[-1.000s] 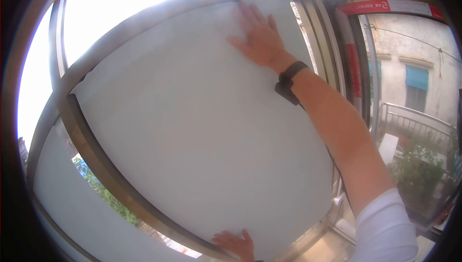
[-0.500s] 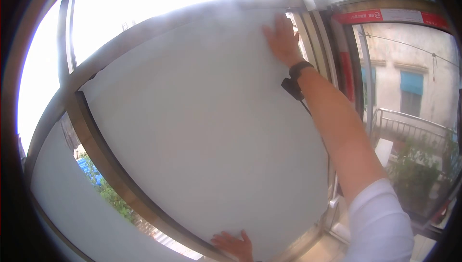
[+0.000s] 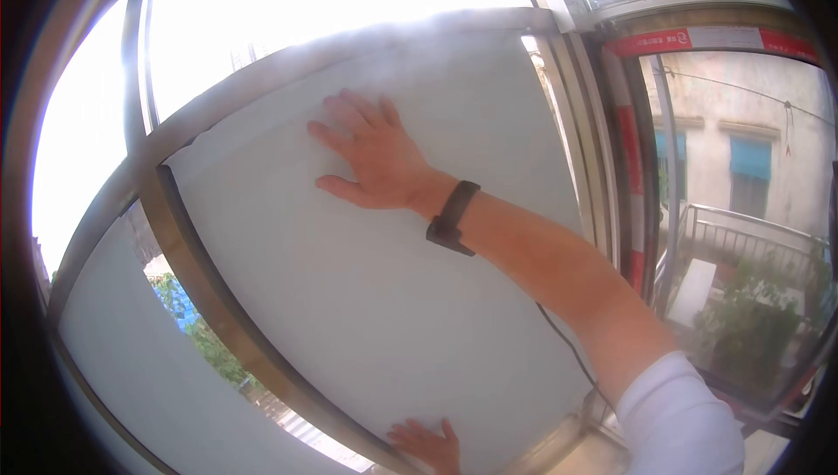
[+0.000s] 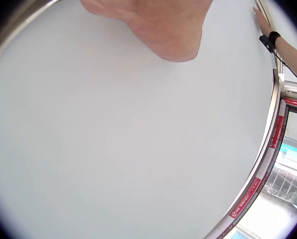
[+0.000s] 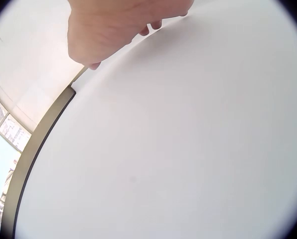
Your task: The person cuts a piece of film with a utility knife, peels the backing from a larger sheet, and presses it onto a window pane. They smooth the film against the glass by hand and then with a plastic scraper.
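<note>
A large pale grey-white sheet (image 3: 375, 300) covers the window pane inside its metal frame (image 3: 205, 278). My right hand (image 3: 375, 156) lies with spread fingers against the sheet's upper part, below the top rail. In the right wrist view, the palm and fingertips of that hand (image 5: 123, 30) are at the sheet's upper edge. Low on the sheet, near the bottom of the head view, my left hand (image 3: 428, 444) rests with fingers extended. Only the heel of the left hand (image 4: 163, 30) shows in the left wrist view, its fingers out of frame.
A second pale panel (image 3: 131, 335) stands left of the frame bar. At right is a glazed window sash (image 3: 642, 187) with red-and-white tape, and a balcony railing (image 3: 751, 230) beyond it. A thin black cable (image 3: 567, 344) hangs from my right wrist camera (image 3: 449, 230).
My right hand has gone from the top middle to the upper right corner, then back left and lower across the sheet. The left hand has stayed in place. The head view has shifted slightly.
</note>
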A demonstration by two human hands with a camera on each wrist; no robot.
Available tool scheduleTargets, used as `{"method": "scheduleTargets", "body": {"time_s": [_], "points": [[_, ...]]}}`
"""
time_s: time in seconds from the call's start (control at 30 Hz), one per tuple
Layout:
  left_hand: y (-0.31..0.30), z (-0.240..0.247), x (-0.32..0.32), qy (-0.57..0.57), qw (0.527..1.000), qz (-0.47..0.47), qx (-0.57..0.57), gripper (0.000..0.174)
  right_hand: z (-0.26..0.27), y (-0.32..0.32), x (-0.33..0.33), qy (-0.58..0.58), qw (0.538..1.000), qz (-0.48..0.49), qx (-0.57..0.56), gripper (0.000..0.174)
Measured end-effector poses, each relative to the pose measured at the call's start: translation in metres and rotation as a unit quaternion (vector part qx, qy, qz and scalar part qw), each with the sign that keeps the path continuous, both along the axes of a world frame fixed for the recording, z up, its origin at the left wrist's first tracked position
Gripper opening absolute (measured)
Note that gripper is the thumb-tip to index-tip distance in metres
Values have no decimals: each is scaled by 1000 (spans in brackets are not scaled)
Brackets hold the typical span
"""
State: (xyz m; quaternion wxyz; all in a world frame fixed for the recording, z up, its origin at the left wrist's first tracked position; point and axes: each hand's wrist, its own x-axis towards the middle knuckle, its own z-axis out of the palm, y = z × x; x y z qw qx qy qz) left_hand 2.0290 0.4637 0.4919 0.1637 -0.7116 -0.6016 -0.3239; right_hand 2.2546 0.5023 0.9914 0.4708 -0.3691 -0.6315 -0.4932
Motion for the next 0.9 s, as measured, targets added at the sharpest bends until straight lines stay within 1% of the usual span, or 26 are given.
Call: {"method": "scheduleTargets", "body": {"time_s": [0.03,0.07,0.13,0.2,0.27,0.33,0.4,0.43,0.47,0.5,0.53,0.57,0.6,0.63,0.67,0.7,0.73,0.77,0.8,0.83,0.87,0.9], "points": [[-5,11,4,18,995,23,-95,87,2,2,-3,-29,999,15,-3,61],[-4,10,4,21,995,23,-96,87,5,6,6,-26,1000,15,-4,61],[-1,5,5,12,996,24,-85,86,21,14,37,-5,998,13,59,55],[5,-1,5,13,996,24,-88,87,20,20,76,-14,997,-21,75,54],[12,-4,6,9,996,24,-86,87,20,19,125,33,993,-53,104,56],[16,-5,5,7,996,27,-86,88,17,16,174,112,983,-106,98,61],[22,-17,6,-4,997,20,-73,90,18,17,223,153,982,-52,101,67],[22,-21,6,-15,998,13,-59,92,17,7,235,153,982,-53,99,67],[21,-20,7,-17,998,13,-61,92,19,-6,241,208,974,-77,54,69],[18,-17,7,17,999,38,-4,85,23,-10,245,260,961,-99,8,72],[17,-16,8,50,995,63,55,77,28,-10,245,255,962,-97,7,72],[20,-20,6,46,995,63,55,77,32,-9,248,262,961,-82,-24,77],[26,-29,1,6,997,23,80,86,34,-12,252,271,959,-69,-54,82],[29,-32,1,-34,994,-14,105,103,35,-20,245,269,959,-68,-54,82],[31,-35,2,-35,994,-6,104,103,33,-25,235,278,951,-106,-79,83],[33,-40,1,-32,993,-23,112,104,32,-23,219,284,943,-136,-108,85],[33,-40,-2,-32,992,-31,122,105,33,-24,208,331,924,-139,-132,82],[32,-40,-4,-38,992,3,123,105,37,7,237,226,909,-307,-166,79],[30,-41,-4,-36,995,-17,97,104,19,69,265,218,926,-307,-26,77],[30,-39,-4,-36,996,-41,71,104,2,43,242,207,938,-278,-28,77],[29,-38,-6,-43,996,-14,73,104,-2,31,170,231,943,-233,-53,86],[27,-38,-6,-45,997,-23,53,100,-1,14,79,257,943,-195,-81,94]]}}
